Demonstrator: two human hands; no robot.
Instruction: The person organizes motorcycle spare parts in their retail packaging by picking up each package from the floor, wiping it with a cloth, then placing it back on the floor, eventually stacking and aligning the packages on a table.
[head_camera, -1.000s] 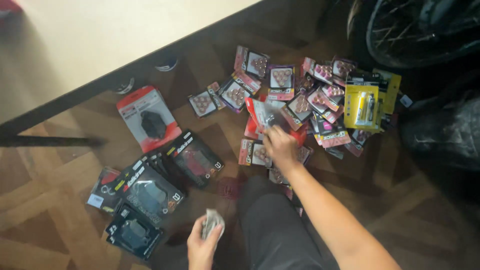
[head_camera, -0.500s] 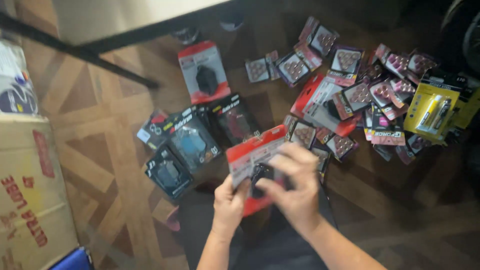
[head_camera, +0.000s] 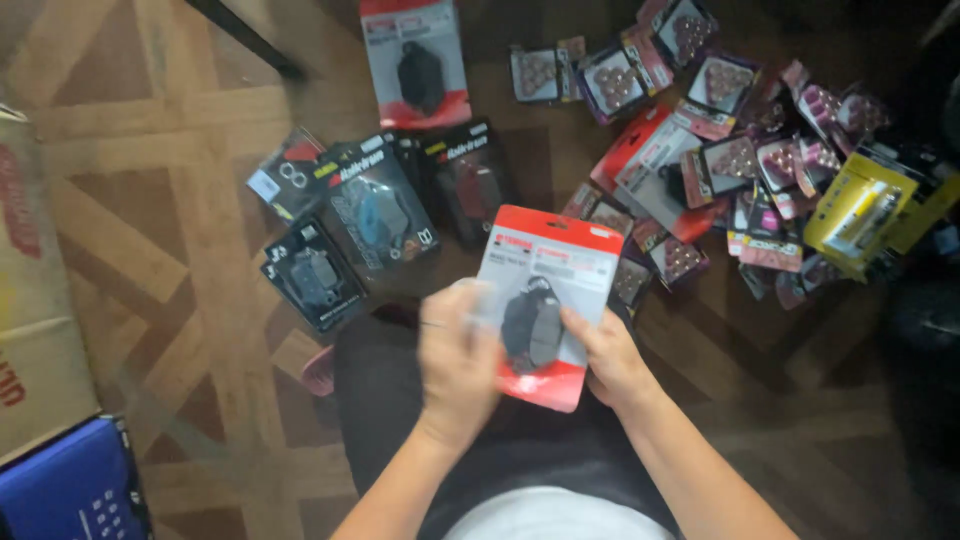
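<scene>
While both hands grip it | left hand (head_camera: 458, 362) blurred, closed on left edge | right hand (head_camera: 612, 360) pinching right edge of red-and-white carded blister pack holding a dark brake pad (head_camera: 545, 300) | judgement: steady the pack, keep thumbs off its clear window.

Red-and-white blister pack (head_camera: 545, 300), yellow package (head_camera: 862, 215)

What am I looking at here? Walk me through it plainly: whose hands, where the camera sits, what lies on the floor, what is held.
There is no machine. The single picture comes from a camera worn on a person's head, looking down at their own two bare hands and lap. The left hand and right hand together hold a red and white blister pack with a dark part under clear plastic; the left hand is blurred. On the wooden parquet floor lie several black packs, another red pack farther away, a heap of small pink-edged packets to the right, and a yellow pack. A cardboard box and a blue box sit at the left edge.
</scene>
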